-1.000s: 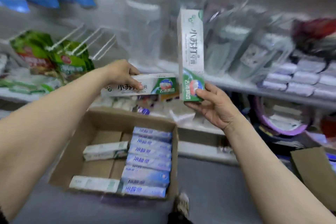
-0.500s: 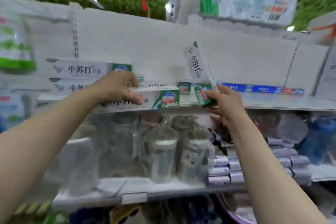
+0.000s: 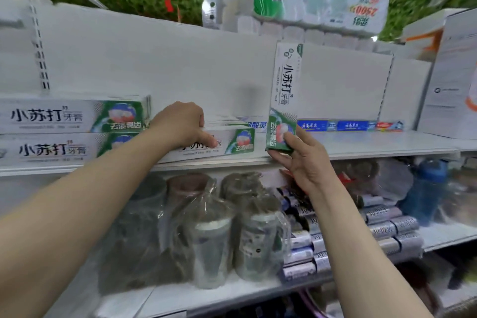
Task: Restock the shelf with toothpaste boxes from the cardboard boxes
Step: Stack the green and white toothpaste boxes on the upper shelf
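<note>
A toothpaste box [image 3: 233, 141] is being gripped from above by the left hand [image 3: 184, 124], lying lengthwise along the shelf [image 3: 374, 143] edge. A second box [image 3: 284, 93] is being pinched upright at its lower end by the right hand [image 3: 305, 162], just beside the first, and probably needs tipping flat.

Wrapped cups [image 3: 209, 248], blue bottle [image 3: 426, 192] (perhaps plastic)

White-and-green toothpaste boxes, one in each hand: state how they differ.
Pose: the left hand grips a white-and-green cardboard toothpaste box lying flat; the right hand pinches its matching box upright. Support: the flat box rests on the white shelf; the upright box is held up by its green lower end. Both share the same print.
</note>
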Available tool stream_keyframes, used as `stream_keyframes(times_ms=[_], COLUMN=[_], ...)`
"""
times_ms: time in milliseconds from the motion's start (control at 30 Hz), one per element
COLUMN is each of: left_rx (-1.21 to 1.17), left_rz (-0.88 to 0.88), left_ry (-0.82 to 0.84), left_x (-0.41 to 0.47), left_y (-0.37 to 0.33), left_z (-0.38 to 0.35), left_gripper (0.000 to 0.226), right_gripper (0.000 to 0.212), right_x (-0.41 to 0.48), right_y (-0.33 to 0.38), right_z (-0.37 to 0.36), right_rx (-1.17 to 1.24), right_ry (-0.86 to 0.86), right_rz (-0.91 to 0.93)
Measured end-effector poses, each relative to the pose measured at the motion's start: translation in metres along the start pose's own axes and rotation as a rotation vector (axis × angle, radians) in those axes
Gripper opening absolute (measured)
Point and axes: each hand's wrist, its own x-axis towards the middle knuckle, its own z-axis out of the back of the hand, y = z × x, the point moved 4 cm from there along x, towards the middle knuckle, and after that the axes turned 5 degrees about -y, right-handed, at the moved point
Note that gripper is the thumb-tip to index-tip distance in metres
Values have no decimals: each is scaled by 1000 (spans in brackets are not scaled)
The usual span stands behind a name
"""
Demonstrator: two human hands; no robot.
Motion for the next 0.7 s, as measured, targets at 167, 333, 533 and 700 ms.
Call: stream_keyframes(times_ms=[167,333,533,700], left_rx=[-77,-72,-44,-47], left_rz=[-38,-56,-1,20], left_ry=[41,-2,-29,-71], left_x=[15,25,26,25], left_y=[-12,-2,8,13], left_z=[-15,-29,-35,-36], left_gripper=[57,58,59,59], right_gripper=[52,51,45,46], right_x=[0,1,0,1], right_y=[-7,-7,0,3], right_z=[-4,0,11,17], right_rx=[40,34,15,28], right_ry=[37,30,47,61], right_rz=[5,-1,14,12])
